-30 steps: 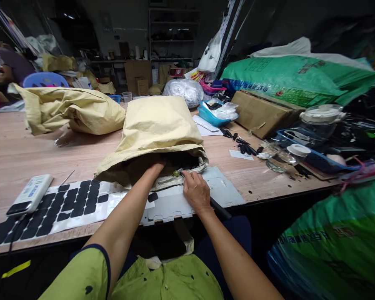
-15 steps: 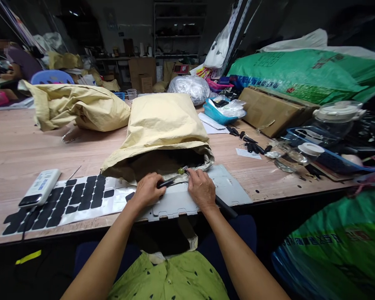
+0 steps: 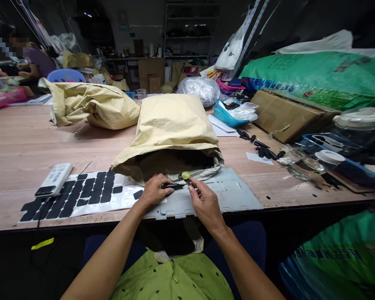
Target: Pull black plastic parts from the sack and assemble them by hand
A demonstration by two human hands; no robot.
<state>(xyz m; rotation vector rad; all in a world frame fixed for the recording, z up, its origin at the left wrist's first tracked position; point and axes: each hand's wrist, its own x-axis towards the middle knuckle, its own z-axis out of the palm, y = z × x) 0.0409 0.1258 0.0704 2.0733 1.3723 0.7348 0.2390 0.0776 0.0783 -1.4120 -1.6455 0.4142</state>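
On the left of the table [image 3: 21, 141] lay a white device [image 3: 54, 180], just beside rows of black stickers [image 3: 95, 190] that ran right, to near my left hand [image 3: 156, 189]. That hand was clamped on a black piece [image 3: 175, 186], its thumb on the near side. The piece lay to the right of those fingers, its long axis running left to right, about level with the table's near edge, and its free end pointed at my right hand [image 3: 203, 198]. Whether it was one part or several, I could not tell.

Beyond both hands, on the far side, lay the bag [image 3: 178, 118], its dark mouth gaping toward me and its near lip over the grey board [image 3: 234, 196].

My right hand, over the board, had thumb and forefinger together on a small green-ended thing [image 3: 186, 175]. The green end sat left of and beyond those fingertips, just on the far side of the piece's free end; I could not tell if they touched.

Farther right lay black bits [image 3: 265, 153], well apart from my hands.
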